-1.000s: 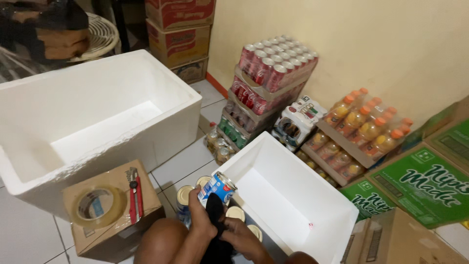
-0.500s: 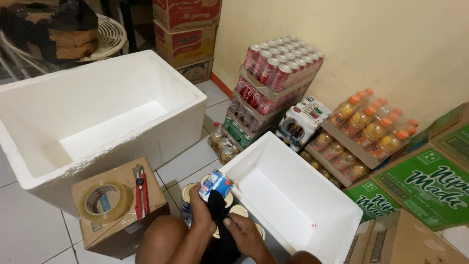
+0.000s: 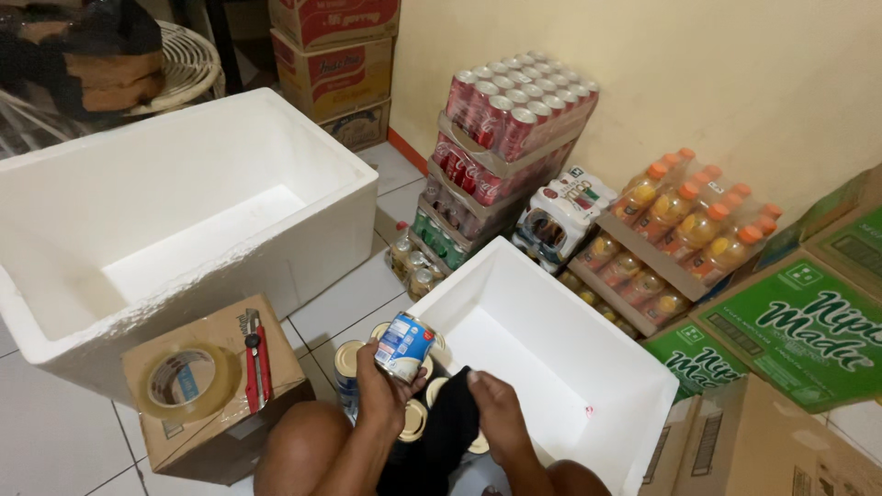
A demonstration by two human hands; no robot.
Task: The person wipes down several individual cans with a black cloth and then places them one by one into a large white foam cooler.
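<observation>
My left hand (image 3: 381, 388) holds a blue-and-white tin can (image 3: 404, 345) tilted, just above several gold-lidded cans (image 3: 349, 360) standing on the floor. My right hand (image 3: 496, 413) grips a black cloth (image 3: 443, 434) right beside the held can. Both hands are low in the middle of the view, between my bare knees. A white foam lid (image 3: 551, 358) lies open side up directly to the right of my hands.
A large white foam box (image 3: 184, 220) stands at the left. In front of it, a small cardboard box (image 3: 216, 386) carries a tape roll (image 3: 182, 378) and a red cutter (image 3: 255, 358). Trays of red soda cans (image 3: 510, 119), orange drink bottles (image 3: 694, 220) and cartons line the wall.
The view has shifted slightly. The can in my left hand has tipped a little and my right hand with the cloth has come nearer to it.
</observation>
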